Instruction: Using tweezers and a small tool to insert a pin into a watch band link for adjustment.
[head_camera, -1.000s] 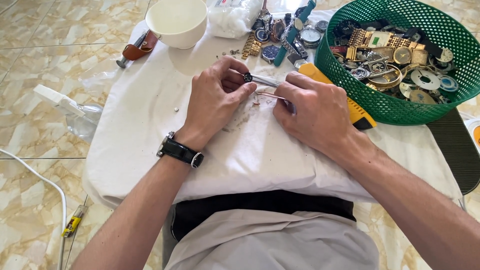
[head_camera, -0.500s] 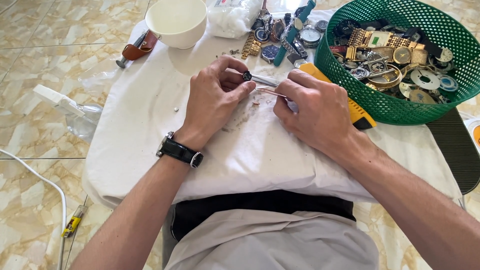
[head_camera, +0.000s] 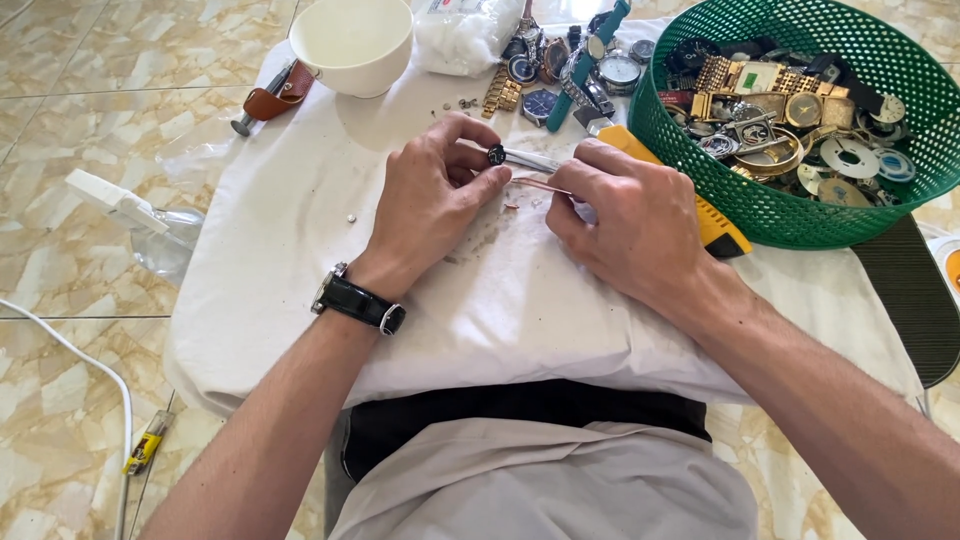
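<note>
White cloth (head_camera: 300, 260) underneath: left hand (head_camera: 425, 205) fingers pinch a small watch (head_camera: 496, 154); right hand (head_camera: 630, 225) fingers grip tweezers (head_camera: 540, 185).

The white cloth (head_camera: 300, 260) covering the work surface looks matt and soft, with rusty smudges near its centre. The left hand (head_camera: 430, 200) pinches a small dark glossy watch part (head_camera: 496, 154) on a shiny metal band (head_camera: 530, 159); at its wrist sits a glossy black leather strap (head_camera: 358, 302). The right hand (head_camera: 625, 215) holds a thin coppery metal tool (head_camera: 540, 184). At two o'clock, a green plastic mesh basket (head_camera: 800, 215) holds gleaming gilt and steel watch pieces (head_camera: 770, 120). At twelve o'clock stands a smooth, matt white bowl (head_camera: 352, 42). The floor tiles (head_camera: 80, 100) are polished and marbled.
</note>
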